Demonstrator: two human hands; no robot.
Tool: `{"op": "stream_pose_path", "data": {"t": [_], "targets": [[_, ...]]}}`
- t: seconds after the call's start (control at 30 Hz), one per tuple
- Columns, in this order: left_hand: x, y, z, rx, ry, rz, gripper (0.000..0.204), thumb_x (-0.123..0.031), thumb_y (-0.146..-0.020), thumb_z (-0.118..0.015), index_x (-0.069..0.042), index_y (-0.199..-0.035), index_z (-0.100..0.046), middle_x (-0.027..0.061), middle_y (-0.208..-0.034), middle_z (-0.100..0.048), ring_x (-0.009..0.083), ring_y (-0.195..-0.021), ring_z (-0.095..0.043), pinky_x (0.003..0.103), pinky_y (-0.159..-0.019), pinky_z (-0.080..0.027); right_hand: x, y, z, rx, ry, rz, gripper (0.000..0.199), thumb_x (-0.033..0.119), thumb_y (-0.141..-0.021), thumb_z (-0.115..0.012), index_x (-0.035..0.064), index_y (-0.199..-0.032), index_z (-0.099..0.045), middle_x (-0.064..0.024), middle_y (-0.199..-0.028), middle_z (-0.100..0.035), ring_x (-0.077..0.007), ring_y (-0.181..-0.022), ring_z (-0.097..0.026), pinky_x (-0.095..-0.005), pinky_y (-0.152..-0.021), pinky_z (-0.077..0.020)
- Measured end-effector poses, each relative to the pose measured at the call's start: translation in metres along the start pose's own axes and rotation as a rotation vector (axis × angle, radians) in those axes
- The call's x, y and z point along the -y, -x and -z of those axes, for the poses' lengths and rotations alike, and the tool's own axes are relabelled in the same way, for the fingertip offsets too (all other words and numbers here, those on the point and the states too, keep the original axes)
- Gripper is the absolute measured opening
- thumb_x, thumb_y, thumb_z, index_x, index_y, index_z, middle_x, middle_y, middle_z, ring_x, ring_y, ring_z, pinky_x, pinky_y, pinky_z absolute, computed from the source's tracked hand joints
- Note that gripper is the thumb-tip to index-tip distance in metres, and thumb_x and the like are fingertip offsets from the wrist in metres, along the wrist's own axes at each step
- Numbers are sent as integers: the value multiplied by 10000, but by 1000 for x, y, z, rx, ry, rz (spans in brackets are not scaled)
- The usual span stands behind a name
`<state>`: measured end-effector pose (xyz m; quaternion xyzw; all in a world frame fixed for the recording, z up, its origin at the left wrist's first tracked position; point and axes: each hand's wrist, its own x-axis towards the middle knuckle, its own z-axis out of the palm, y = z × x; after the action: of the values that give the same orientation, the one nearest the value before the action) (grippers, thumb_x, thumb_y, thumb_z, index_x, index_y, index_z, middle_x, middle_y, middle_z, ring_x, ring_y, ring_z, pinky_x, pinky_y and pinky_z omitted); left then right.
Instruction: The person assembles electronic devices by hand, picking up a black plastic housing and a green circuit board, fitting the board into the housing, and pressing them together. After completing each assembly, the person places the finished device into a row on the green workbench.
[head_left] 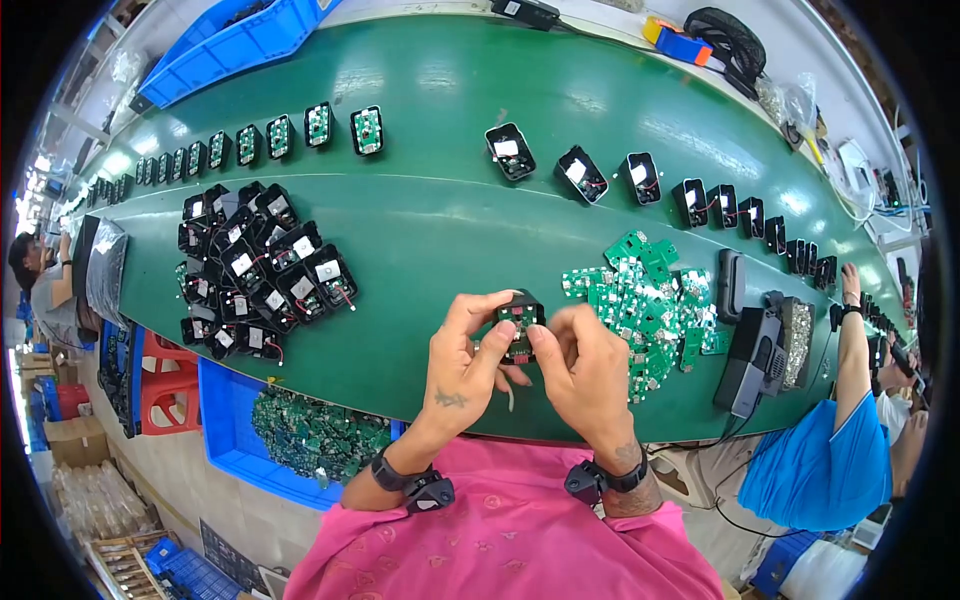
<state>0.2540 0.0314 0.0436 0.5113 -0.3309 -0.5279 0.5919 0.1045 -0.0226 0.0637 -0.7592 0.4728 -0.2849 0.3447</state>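
Note:
Close in front of me, I hold a small black plastic housing [520, 299] with a green circuit board [519, 345] in its open face. My left hand [462, 362] is closed around its left side, the thumb lying on the board. From the right, my right hand [587, 368] grips the same housing, its thumb pressing at the board's right edge. A pale wire end hangs below the fingers. Right of my hands lies a loose pile of green circuit boards [655, 315]. To the left is a heap of black housings [240, 262] with white parts and red wires inside.
Along the green table [420, 240] runs a row of housings fitted with boards [367, 130] at far left, and open black housings [583, 174] at far right. A black device [752, 360] stands at right. Blue bins [225, 45] and a co-worker's arm [853, 345] flank the table.

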Motion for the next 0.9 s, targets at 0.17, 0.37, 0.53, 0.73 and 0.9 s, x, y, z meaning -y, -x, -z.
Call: {"op": "stream_pose_path", "data": {"t": [0.17,0.37,0.53,0.73,0.9], "targets": [[7,-3,-10,-35,20,-24,289,-111,-1014,-535,-16,-1280,-475,162,-1095,-648,132,-737,-663,216,-444,-526,4,-5,-9,13,-142,21,327,120,-984,-560,15,-1293,-538,-165,-893,-650,-295,-715,-645,-389,-635,-502],[13,-9,-13,-106,-18,-120,259,-84,-1002,-542,-2,-1247,-531,139,-1040,-675,119,-796,-653,229,-467,-526,-1,-9,-25,11,-189,35,311,104,-1008,-495,31,-1306,-544,-180,-1010,-659,-286,-803,-667,-380,-721,-524],[29,-25,-3,-133,-276,-440,237,-75,-992,-548,-4,-1219,-549,133,-1023,-679,131,-820,-669,240,-474,-529,-2,-15,-38,-101,-258,9,283,93,-986,-512,10,-1251,-568,-219,-1115,-655,-383,-933,-668,-434,-778,-536],[-13,-82,30,-303,-239,-75,224,-102,-1009,-480,-60,-1226,-511,107,-843,-625,146,-463,-598,234,-358,-427,-17,-32,-9,-171,76,90,250,116,-936,-629,5,-1158,-656,-167,-922,-639,-333,-821,-600,-414,-785,-490],[-24,-191,61,-389,-378,-243,260,-106,-1008,-478,-13,-1249,-513,203,-1080,-660,226,-511,-668,296,-409,-511,-36,-20,31,-135,329,120,324,84,-803,-747,22,-1114,-686,-127,-1001,-583,-309,-979,-543,-412,-847,-461]]}}
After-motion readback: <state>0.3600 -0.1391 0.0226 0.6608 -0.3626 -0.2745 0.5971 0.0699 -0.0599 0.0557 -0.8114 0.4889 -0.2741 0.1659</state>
